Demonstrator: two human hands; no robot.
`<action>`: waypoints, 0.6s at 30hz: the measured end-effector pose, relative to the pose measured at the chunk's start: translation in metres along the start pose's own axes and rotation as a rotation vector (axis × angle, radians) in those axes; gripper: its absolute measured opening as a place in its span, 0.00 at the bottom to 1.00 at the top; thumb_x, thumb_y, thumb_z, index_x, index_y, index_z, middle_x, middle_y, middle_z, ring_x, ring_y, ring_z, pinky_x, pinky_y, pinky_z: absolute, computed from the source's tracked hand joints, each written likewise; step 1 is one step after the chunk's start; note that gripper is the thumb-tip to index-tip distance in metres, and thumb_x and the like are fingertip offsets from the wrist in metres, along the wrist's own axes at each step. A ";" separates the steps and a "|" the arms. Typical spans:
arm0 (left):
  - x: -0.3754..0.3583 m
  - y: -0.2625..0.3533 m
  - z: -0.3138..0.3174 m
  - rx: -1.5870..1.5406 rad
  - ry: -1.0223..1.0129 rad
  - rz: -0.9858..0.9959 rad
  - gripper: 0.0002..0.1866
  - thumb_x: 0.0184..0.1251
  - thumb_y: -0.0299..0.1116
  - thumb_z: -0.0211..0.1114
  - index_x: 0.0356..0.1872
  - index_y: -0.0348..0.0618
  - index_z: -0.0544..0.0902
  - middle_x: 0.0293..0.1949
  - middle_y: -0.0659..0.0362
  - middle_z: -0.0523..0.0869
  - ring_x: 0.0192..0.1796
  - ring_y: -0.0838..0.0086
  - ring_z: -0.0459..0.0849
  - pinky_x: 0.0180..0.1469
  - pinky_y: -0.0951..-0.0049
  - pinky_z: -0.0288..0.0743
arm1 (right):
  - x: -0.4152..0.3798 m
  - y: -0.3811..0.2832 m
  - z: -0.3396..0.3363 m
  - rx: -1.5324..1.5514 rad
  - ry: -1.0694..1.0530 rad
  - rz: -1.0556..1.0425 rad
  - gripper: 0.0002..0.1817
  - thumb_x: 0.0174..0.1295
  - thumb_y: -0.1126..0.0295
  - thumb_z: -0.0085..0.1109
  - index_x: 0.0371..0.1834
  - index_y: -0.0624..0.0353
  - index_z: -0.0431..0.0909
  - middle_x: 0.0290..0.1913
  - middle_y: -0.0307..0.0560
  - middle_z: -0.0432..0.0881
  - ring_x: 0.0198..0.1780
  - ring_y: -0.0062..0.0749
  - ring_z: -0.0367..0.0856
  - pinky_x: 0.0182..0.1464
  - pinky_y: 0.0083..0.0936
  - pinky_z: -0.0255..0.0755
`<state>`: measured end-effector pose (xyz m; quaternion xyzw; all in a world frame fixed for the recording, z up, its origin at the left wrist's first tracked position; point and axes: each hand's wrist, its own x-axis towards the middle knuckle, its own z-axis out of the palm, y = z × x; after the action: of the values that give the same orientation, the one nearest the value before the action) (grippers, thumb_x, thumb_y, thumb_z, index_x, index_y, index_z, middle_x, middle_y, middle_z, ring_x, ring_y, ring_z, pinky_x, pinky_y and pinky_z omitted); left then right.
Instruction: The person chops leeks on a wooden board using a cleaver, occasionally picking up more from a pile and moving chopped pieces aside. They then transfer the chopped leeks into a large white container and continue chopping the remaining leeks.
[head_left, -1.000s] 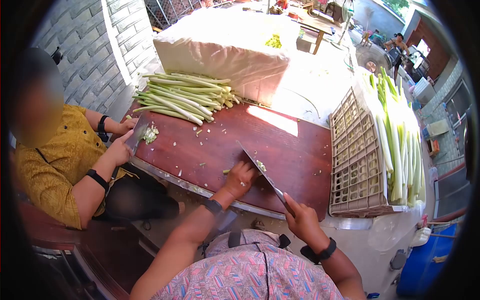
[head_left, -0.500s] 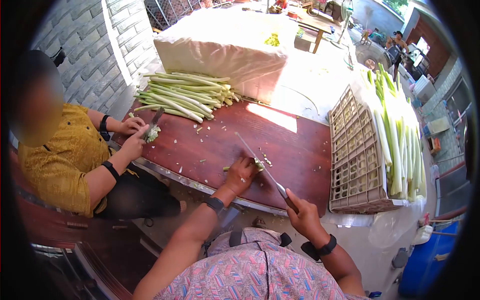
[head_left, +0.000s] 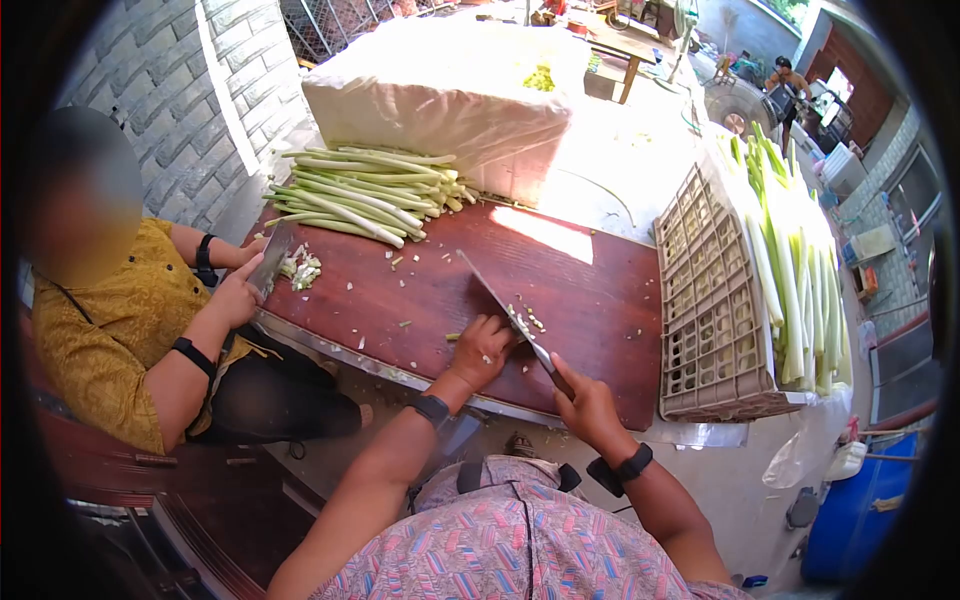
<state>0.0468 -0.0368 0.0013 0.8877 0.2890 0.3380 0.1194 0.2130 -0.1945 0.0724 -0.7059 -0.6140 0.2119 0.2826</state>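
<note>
My right hand (head_left: pixel 588 408) is wrapped round the handle of a long-bladed knife (head_left: pixel 495 297), which lies diagonally over the reddish-brown table (head_left: pixel 590 330). Curled against the near side of the blade, my left hand (head_left: pixel 482 352) holds down a scallion stalk (head_left: pixel 453 337); only a short green end shows, the rest being hidden under the fingers. Small chopped scallion pieces (head_left: pixel 527 318) lie just beyond the blade. At the left, a co-worker's hand (head_left: pixel 238 295) holds a cleaver (head_left: pixel 270 262) beside a pile of chopped white-green bits (head_left: pixel 301 268).
Long scallion stalks (head_left: pixel 365 190) are heaped at the table's far left. A plastic crate (head_left: pixel 705 300) with more upright stalks (head_left: pixel 800 270) stands at the right edge. Behind the table is a large cloth-covered block (head_left: pixel 430 125). The co-worker in a yellow shirt (head_left: pixel 100 340) sits at left.
My knife has shifted slightly left and now covers the stalk's cut end. The co-worker's cleaver and hands have moved left, away from the chopped pile, which shows more fully.
</note>
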 end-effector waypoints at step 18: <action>0.001 -0.001 0.002 -0.086 0.087 0.027 0.04 0.56 0.28 0.66 0.32 0.43 0.82 0.36 0.53 0.81 0.40 0.55 0.79 0.42 0.58 0.75 | -0.036 -0.029 -0.036 0.000 -0.022 0.017 0.29 0.58 0.73 0.64 0.66 0.53 0.74 0.34 0.63 0.82 0.36 0.56 0.84 0.39 0.40 0.76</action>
<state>0.0482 -0.0356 0.0005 0.8700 0.2670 0.3900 0.1404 0.2093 -0.2325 0.1165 -0.7086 -0.6112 0.2218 0.2740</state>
